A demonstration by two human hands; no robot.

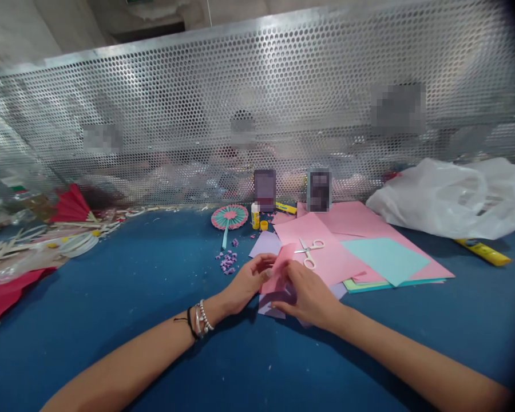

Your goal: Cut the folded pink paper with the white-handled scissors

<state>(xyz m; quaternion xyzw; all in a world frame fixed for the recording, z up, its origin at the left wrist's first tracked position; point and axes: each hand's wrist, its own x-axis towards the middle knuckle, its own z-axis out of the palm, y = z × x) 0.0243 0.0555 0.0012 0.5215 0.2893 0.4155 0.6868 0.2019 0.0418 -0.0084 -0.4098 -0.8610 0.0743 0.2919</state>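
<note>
Between my two hands stands a piece of pink paper (pixel 278 276), tilted up off the table. My left hand (pixel 249 281) grips its left edge, with bracelets on the wrist. My right hand (pixel 311 290) holds its right side, the thumb stretched out low. Below them lies purple paper (pixel 269 304), partly hidden by the hands. White-handled scissors (pixel 309 250) rest with blades apart on a pink sheet (pixel 335 264), just past my right hand. Small purple paper scraps (pixel 228 262) lie in a heap left of my left hand.
A pink and teal paper fan (pixel 229 218), a glue bottle (pixel 255 217) and a yellow cutter (pixel 285 207) lie toward the perforated metal panel (pixel 189 126). Light blue paper (pixel 388 258), a white plastic bag (pixel 450 197) and a yellow tool (pixel 484 252) are at right. Red paper (pixel 12 294) lies left.
</note>
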